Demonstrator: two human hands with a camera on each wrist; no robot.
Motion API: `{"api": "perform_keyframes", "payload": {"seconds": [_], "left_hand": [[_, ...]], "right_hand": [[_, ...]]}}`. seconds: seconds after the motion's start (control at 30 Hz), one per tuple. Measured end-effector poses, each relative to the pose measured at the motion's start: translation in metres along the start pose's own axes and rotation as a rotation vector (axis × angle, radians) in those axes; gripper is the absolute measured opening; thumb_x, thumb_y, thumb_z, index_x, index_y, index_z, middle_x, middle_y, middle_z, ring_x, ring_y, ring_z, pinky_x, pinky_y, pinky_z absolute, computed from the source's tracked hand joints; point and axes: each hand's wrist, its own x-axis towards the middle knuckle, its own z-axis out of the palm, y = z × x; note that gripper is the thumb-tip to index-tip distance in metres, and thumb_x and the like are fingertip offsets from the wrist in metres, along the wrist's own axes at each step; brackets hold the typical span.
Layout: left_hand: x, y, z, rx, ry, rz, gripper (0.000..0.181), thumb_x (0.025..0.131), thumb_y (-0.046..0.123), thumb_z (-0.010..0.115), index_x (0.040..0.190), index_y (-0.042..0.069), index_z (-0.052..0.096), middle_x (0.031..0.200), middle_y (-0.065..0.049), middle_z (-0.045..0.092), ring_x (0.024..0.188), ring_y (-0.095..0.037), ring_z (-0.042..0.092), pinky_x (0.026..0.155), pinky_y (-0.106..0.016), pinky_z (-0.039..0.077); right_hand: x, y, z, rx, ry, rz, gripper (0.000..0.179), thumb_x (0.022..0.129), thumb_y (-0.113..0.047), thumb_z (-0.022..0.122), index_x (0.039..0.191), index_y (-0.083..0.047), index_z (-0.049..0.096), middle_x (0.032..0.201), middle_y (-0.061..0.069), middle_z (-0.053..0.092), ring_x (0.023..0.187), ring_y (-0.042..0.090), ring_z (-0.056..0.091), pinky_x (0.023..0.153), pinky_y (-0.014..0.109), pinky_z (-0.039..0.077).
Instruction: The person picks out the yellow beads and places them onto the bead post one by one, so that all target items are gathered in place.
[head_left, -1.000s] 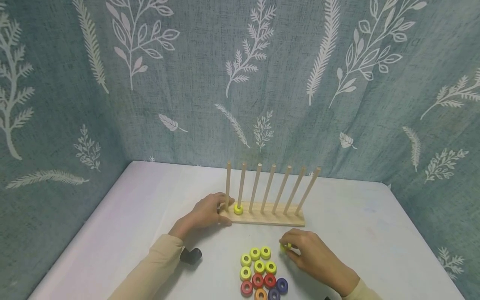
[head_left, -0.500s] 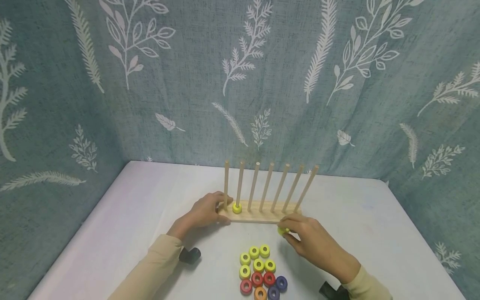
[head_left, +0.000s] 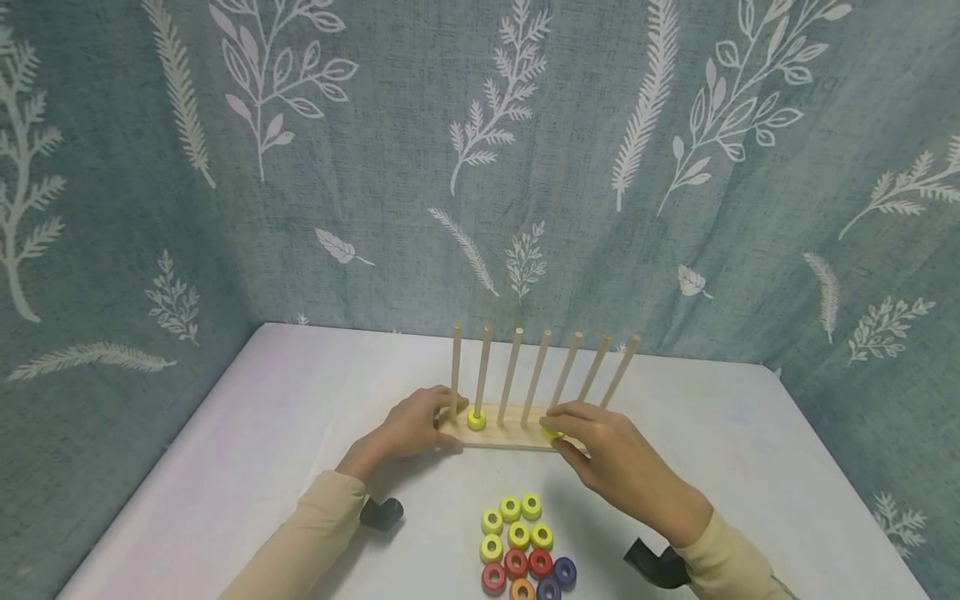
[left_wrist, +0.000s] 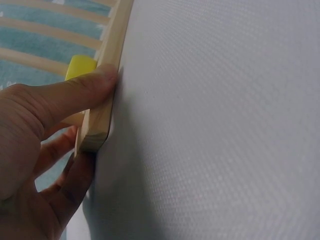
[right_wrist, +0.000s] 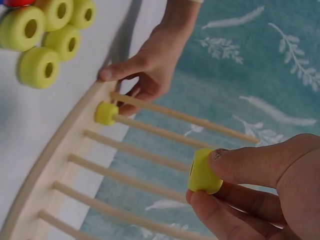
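A wooden peg rack with several upright pegs stands on the table. One yellow ring sits at the foot of its second peg from the left. My left hand grips the rack's left end, thumb along the front edge and fingers behind, as the left wrist view shows. Between thumb and fingers, my right hand pinches another yellow ring. In the head view that hand is in front of the right-hand pegs and hides their lower parts. The pinched ring is off the pegs.
Loose yellow rings lie grouped on the white table in front of the rack. Nearer me are red rings, dark blue rings and an orange ring. A patterned curtain hangs behind the table.
My right hand has lifted the yellow ring from beside the loose rings and carried it forward and left to the rack. The left hand keeps its grip on the rack's end.
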Motion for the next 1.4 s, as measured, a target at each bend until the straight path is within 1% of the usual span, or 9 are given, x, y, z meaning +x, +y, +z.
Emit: {"api": "perform_keyframes", "payload": {"seconds": [0.1,0.33,0.5,0.67,0.9,1.1,1.27,1.4], "left_hand": [[0.0,0.0,0.0,-0.001,0.0,-0.001,0.062,0.069,0.025,0.092,0.126,0.014,0.069,0.131,-0.001,0.064,0.121,-0.028,0.057,0.1,-0.048,0.046],[0.0,0.003,-0.001,-0.001,0.007,-0.025,0.062,0.069,0.024,0.092,0.125,0.014,0.069,0.13,-0.002,0.064,0.119,-0.027,0.058,0.1,-0.045,0.047],[-0.001,0.002,-0.001,0.001,0.001,-0.013,0.061,0.069,0.025,0.092,0.125,0.014,0.069,0.128,-0.002,0.064,0.117,-0.027,0.059,0.097,-0.045,0.048],[-0.001,0.002,-0.001,0.002,0.0,-0.004,0.061,0.07,0.024,0.092,0.125,0.014,0.069,0.129,-0.002,0.064,0.118,-0.028,0.058,0.098,-0.046,0.047],[-0.001,0.002,0.0,0.009,-0.002,-0.036,0.061,0.07,0.026,0.092,0.126,0.017,0.069,0.133,0.0,0.063,0.122,-0.027,0.056,0.101,-0.046,0.045],[-0.002,0.001,0.0,0.005,0.011,-0.02,0.062,0.068,0.026,0.092,0.125,0.016,0.07,0.132,-0.001,0.063,0.12,-0.028,0.057,0.099,-0.047,0.046],[-0.002,0.002,-0.001,-0.006,0.021,-0.027,0.061,0.067,0.024,0.093,0.123,0.015,0.071,0.129,-0.002,0.064,0.119,-0.028,0.058,0.099,-0.048,0.047],[-0.001,0.002,-0.002,-0.009,0.01,-0.019,0.06,0.067,0.025,0.093,0.123,0.015,0.071,0.13,-0.001,0.064,0.118,-0.027,0.059,0.098,-0.046,0.047]], "right_hand": [[0.006,-0.005,-0.001,0.008,0.005,-0.022,0.034,0.076,0.006,0.083,0.106,-0.007,0.074,0.109,0.004,0.071,0.095,0.017,0.07,0.076,0.03,0.058],[0.019,-0.013,-0.004,0.013,0.033,-0.079,0.033,0.078,0.006,0.081,0.107,-0.006,0.074,0.109,0.005,0.071,0.098,0.018,0.069,0.078,0.03,0.058],[0.029,-0.016,-0.005,0.018,0.072,-0.114,0.033,0.079,0.008,0.08,0.108,-0.005,0.074,0.109,0.007,0.07,0.096,0.019,0.069,0.077,0.028,0.058],[0.036,-0.019,-0.005,0.004,0.099,-0.114,0.032,0.078,0.007,0.081,0.107,-0.004,0.074,0.107,0.007,0.07,0.094,0.02,0.069,0.075,0.03,0.058],[0.046,-0.02,-0.005,-0.005,0.109,-0.117,0.031,0.079,0.007,0.08,0.107,-0.005,0.074,0.108,0.007,0.069,0.095,0.019,0.068,0.074,0.031,0.058],[0.058,-0.018,-0.004,-0.007,0.144,-0.142,0.033,0.079,0.008,0.08,0.109,-0.003,0.073,0.108,0.009,0.069,0.094,0.02,0.069,0.073,0.031,0.058],[0.068,-0.018,-0.003,-0.003,0.165,-0.161,0.032,0.081,0.008,0.078,0.111,-0.002,0.073,0.109,0.01,0.068,0.094,0.022,0.068,0.071,0.031,0.058],[0.073,-0.018,-0.003,0.006,0.187,-0.164,0.032,0.081,0.008,0.078,0.111,-0.001,0.073,0.109,0.011,0.068,0.092,0.022,0.068,0.069,0.031,0.057]]}}
